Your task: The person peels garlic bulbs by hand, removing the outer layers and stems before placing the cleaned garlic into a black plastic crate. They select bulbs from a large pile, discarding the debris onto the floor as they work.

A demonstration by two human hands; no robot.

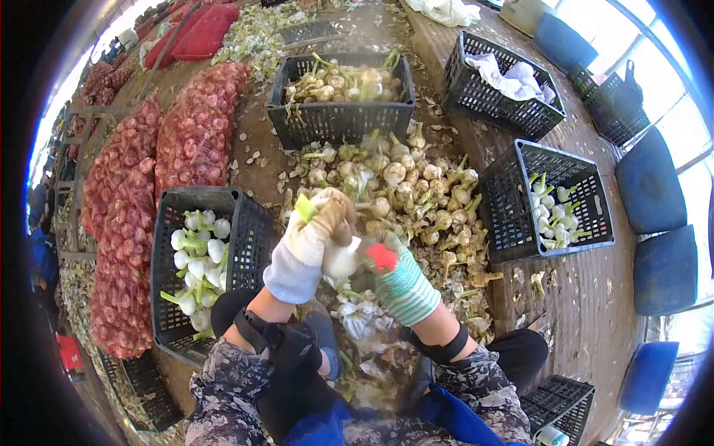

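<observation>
While red mesh sacks (197, 126) lie beside a black crate (253, 230) of white bulbs, the gloved left hand (321, 227) has its fingers clenched around a garlic bulb (341, 260), green stem end poking out. Just right, the right hand (401, 282) curls, red showing; I cannot tell what it grips. Brownish bulbs (439, 204) lie heaped beyond, near another crate (509, 208).

Three black crates (341, 123) of bulbs, four blue containers (651, 181), at least two red mesh sacks (197, 126) (loose bulbs (394, 174): too many to count).
</observation>
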